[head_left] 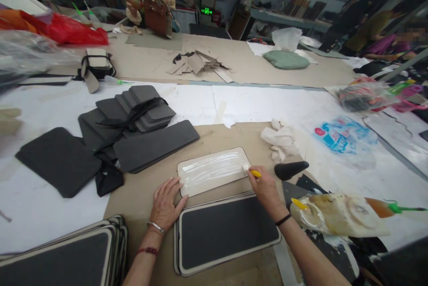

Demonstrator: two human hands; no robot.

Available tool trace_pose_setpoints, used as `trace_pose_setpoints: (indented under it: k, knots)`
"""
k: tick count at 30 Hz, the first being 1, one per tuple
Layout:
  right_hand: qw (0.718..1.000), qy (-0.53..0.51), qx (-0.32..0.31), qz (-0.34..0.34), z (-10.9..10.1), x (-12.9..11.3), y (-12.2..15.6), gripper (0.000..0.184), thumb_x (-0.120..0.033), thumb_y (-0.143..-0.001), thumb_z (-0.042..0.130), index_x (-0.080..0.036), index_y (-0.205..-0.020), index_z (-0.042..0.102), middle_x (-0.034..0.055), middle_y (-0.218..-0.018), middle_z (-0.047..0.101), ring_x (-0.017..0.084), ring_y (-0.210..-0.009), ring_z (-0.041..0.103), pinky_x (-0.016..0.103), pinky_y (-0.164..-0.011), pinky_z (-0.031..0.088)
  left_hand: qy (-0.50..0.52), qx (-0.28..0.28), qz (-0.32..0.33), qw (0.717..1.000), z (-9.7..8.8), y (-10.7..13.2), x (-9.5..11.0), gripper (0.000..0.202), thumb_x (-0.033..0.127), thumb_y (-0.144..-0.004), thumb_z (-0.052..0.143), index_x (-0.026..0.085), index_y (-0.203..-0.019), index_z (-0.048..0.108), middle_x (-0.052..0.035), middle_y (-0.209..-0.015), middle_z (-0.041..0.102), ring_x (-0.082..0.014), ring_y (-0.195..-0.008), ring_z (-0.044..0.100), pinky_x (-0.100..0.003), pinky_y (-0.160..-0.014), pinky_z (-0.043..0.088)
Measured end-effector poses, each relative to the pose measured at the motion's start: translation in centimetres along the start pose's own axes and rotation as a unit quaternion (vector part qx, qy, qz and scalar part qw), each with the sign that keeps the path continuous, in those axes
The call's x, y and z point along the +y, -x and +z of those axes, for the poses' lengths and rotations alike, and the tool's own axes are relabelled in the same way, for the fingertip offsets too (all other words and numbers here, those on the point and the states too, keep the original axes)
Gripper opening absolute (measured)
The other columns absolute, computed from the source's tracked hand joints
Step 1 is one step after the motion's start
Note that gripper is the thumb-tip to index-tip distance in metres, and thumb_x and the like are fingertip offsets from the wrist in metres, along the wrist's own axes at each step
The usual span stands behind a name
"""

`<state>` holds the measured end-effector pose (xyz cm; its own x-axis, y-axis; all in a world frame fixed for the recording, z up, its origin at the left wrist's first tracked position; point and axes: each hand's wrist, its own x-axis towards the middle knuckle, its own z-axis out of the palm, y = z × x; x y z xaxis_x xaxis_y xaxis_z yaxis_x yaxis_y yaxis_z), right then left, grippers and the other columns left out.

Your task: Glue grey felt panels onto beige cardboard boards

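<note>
A pale rounded panel (pixel 214 170) with streaks of white glue lies on brown board in front of me. My right hand (pixel 265 188) grips a small brush with a yellow handle (pixel 256 173), its tip touching the panel's right end. The fingers of my left hand (pixel 167 201) are stretched out, and their tips touch the panel's left edge. Just below lies a short stack of black panels with pale borders (pixel 227 232), partly covered by my right wrist. At right, a glue-crusted container (pixel 347 214) has another yellow handle (pixel 299 204) resting at its opening.
Dark grey pieces (pixel 154 143), some tied with black strips, lie at left. A taller stack of bordered panels (pixel 67 250) stands at lower left. Crumpled white tissue (pixel 279 139), a black tapered object (pixel 290 169) and a blue-printed plastic bag (pixel 347 136) lie at right. Across the table a person handles a brown handbag (pixel 157 14).
</note>
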<state>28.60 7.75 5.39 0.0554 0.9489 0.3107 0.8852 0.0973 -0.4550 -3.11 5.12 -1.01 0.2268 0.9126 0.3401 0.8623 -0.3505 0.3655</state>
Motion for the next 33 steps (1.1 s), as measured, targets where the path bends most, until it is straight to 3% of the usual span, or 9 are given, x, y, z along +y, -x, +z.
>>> trace_pose_setpoints:
  k: [5,10,14,19,23,27,33]
  knots:
    - [0.992,-0.108,-0.025,0.064,1.3,-4.7,1.3,0.032,-0.047,-0.084,0.045,-0.019,-0.077,0.059,0.0067,-0.077,0.061,0.019,-0.073,0.057,0.031,-0.070,0.044,0.009,0.003,-0.011,1.000,0.2,0.2,-0.1,0.029,0.035,-0.078,0.054,0.022,-0.104,0.054,-0.0076,-0.117,0.059,-0.0266,-0.115,0.047,-0.047,-0.095,0.035]
    - [0.955,-0.248,-0.042,0.154,1.4,-8.5,1.4,0.032,-0.049,-0.078,0.054,-0.018,-0.079,0.059,0.0056,-0.073,0.062,0.019,-0.069,0.059,0.031,-0.065,0.046,0.039,-0.014,-0.043,0.998,-0.1,0.1,0.2,0.028,0.033,-0.077,0.054,0.022,-0.103,0.056,-0.0073,-0.118,0.059,-0.0263,-0.116,0.046,-0.047,-0.098,0.034]
    - [0.930,-0.317,-0.045,0.181,2.1,-10.7,0.7,0.033,-0.050,-0.074,0.058,-0.018,-0.081,0.058,0.0033,-0.070,0.060,0.018,-0.063,0.059,0.031,-0.062,0.047,0.050,-0.018,-0.059,0.997,-0.4,0.0,0.4,0.028,0.031,-0.076,0.055,0.021,-0.103,0.056,-0.0071,-0.120,0.058,-0.0260,-0.117,0.045,-0.047,-0.099,0.033]
    - [0.916,-0.350,-0.077,0.183,6.0,-14.2,-0.5,0.032,-0.050,-0.073,0.056,-0.019,-0.080,0.057,0.0017,-0.067,0.061,0.018,-0.060,0.060,0.030,-0.060,0.048,0.063,-0.012,-0.062,0.996,-0.3,0.1,0.4,0.029,0.031,-0.076,0.055,0.023,-0.103,0.057,-0.0067,-0.120,0.058,-0.0259,-0.117,0.045,-0.047,-0.099,0.033]
    - [0.915,-0.364,-0.099,0.143,9.7,-15.7,-1.7,0.028,-0.047,-0.074,0.052,-0.020,-0.078,0.058,0.0001,-0.062,0.061,0.017,-0.058,0.059,0.027,-0.058,0.047,0.054,-0.015,-0.047,0.997,-0.2,0.2,0.3,0.029,0.032,-0.077,0.054,0.023,-0.105,0.056,-0.0069,-0.121,0.057,-0.0253,-0.117,0.045,-0.047,-0.099,0.034]
    - [0.944,-0.294,-0.071,0.134,9.7,-12.7,-3.4,0.028,-0.045,-0.074,0.050,-0.019,-0.076,0.060,0.0019,-0.062,0.062,0.018,-0.062,0.059,0.027,-0.058,0.045,0.023,-0.018,-0.034,0.999,-0.1,0.2,0.2,0.030,0.035,-0.078,0.053,0.022,-0.105,0.056,-0.0070,-0.119,0.058,-0.0255,-0.116,0.046,-0.046,-0.097,0.035]
    - [0.979,-0.118,0.008,0.165,4.3,-2.1,-5.6,0.033,-0.046,-0.074,0.045,-0.018,-0.074,0.063,0.0058,-0.066,0.063,0.020,-0.063,0.058,0.031,-0.063,0.042,0.002,-0.025,-0.030,0.999,-0.1,0.1,0.2,0.030,0.036,-0.079,0.053,0.022,-0.105,0.055,-0.0073,-0.120,0.058,-0.0256,-0.117,0.046,-0.046,-0.098,0.034]
